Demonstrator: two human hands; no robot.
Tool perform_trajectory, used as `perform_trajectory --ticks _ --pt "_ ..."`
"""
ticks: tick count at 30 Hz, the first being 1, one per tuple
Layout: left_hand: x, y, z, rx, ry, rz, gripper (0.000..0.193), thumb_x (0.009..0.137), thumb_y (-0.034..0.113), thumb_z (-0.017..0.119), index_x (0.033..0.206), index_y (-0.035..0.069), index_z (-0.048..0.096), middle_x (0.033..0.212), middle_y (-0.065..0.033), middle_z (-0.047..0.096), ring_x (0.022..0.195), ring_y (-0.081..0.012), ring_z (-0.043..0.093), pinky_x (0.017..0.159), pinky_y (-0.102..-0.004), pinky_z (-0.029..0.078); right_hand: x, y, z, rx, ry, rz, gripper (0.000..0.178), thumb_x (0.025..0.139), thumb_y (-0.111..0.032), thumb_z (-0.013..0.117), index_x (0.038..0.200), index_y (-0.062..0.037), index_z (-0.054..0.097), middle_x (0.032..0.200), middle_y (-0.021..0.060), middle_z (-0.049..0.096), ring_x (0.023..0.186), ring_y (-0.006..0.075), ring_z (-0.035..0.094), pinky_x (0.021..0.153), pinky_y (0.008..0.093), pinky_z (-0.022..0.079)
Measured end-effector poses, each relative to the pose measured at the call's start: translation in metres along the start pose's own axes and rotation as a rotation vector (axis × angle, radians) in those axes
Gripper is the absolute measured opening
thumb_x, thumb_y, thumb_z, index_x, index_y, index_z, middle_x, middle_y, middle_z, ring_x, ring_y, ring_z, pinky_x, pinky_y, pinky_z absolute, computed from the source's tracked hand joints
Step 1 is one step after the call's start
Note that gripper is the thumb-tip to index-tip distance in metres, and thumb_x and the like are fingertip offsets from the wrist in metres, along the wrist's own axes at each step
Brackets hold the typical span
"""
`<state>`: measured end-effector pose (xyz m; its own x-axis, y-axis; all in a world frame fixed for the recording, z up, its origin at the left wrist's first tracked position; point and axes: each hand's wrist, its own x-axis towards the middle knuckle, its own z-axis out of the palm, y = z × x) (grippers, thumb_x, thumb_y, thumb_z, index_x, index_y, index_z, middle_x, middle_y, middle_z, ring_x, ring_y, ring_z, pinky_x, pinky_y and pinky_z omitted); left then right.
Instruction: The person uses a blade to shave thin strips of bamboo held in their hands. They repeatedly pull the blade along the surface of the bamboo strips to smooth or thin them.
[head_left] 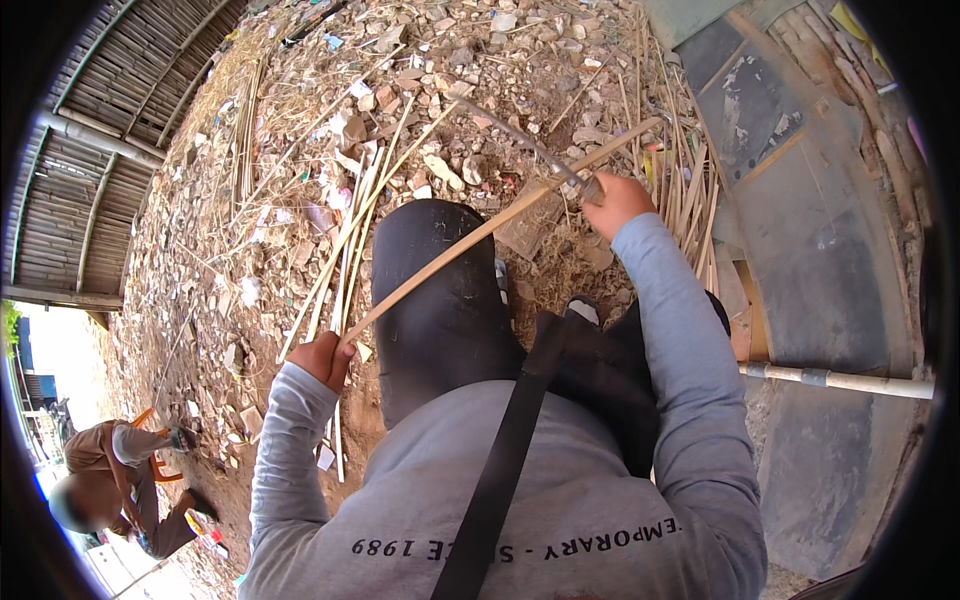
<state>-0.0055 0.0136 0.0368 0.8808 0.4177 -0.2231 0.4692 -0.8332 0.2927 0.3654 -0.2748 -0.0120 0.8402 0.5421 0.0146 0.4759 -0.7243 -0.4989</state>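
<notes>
A long pale bamboo strip [440, 262] slants across my left thigh, from lower left to upper right. My left hand [322, 360] is closed round its near end. My right hand [617, 205] is closed round the handle of a long, narrow knife [520, 137], whose dark blade points up and left. The knife crosses the strip near its handle; whether they touch I cannot tell. Several thinner bamboo strips [352, 235] lie on the ground beyond my left hand, some running past it.
Stones and litter cover the ground [290, 170]. More split bamboo [690, 190] is heaped right of my right hand. Grey sheets [820, 270] and a pale pole [850, 381] line the right side. At lower left a person [125, 470] sits on an orange chair [158, 466].
</notes>
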Motion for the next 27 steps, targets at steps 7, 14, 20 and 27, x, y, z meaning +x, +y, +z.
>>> perform_trajectory --ticks 7,14,20,27 --pt "0.005 0.008 0.000 -0.043 -0.034 -0.034 0.039 0.096 0.037 0.048 0.083 0.002 0.055 0.063 -0.0214 0.059 0.062 -0.0435 0.059 0.059 -0.0494 0.046 -0.007 -0.005 0.012 0.006 -0.059 -0.056 0.031 0.074 -0.021 0.068 0.101 -0.0060 0.065 0.080 0.0206 0.065 0.078 0.0391 0.063 0.071 0.0431 0.051" --pt "-0.001 -0.002 0.002 -0.073 -0.027 -0.007 0.039 0.097 0.037 0.047 0.085 0.002 0.057 0.064 -0.0210 0.059 0.062 -0.0422 0.060 0.059 -0.0487 0.047 -0.015 -0.031 0.008 -0.139 -0.079 -0.216 0.033 0.072 -0.023 0.071 0.100 -0.0060 0.066 0.082 0.0208 0.066 0.077 0.0391 0.064 0.073 0.0424 0.053" --pt "0.003 -0.001 0.000 0.017 -0.023 -0.031 0.038 0.096 0.036 0.050 0.084 0.000 0.055 0.062 -0.0204 0.059 0.060 -0.0422 0.059 0.058 -0.0476 0.047 0.000 0.002 -0.005 -0.021 -0.030 0.017 0.036 0.075 -0.025 0.071 0.105 -0.0056 0.066 0.083 0.0170 0.067 0.078 0.0324 0.066 0.073 0.0402 0.052" --pt "0.004 0.010 -0.002 -0.055 -0.015 -0.033 0.037 0.096 0.035 0.051 0.083 0.001 0.056 0.061 -0.0203 0.059 0.060 -0.0422 0.060 0.056 -0.0476 0.047 -0.008 0.000 0.009 -0.044 -0.061 -0.069 0.038 0.077 -0.029 0.072 0.105 -0.0052 0.065 0.079 0.0185 0.066 0.076 0.0355 0.065 0.073 0.0429 0.051"
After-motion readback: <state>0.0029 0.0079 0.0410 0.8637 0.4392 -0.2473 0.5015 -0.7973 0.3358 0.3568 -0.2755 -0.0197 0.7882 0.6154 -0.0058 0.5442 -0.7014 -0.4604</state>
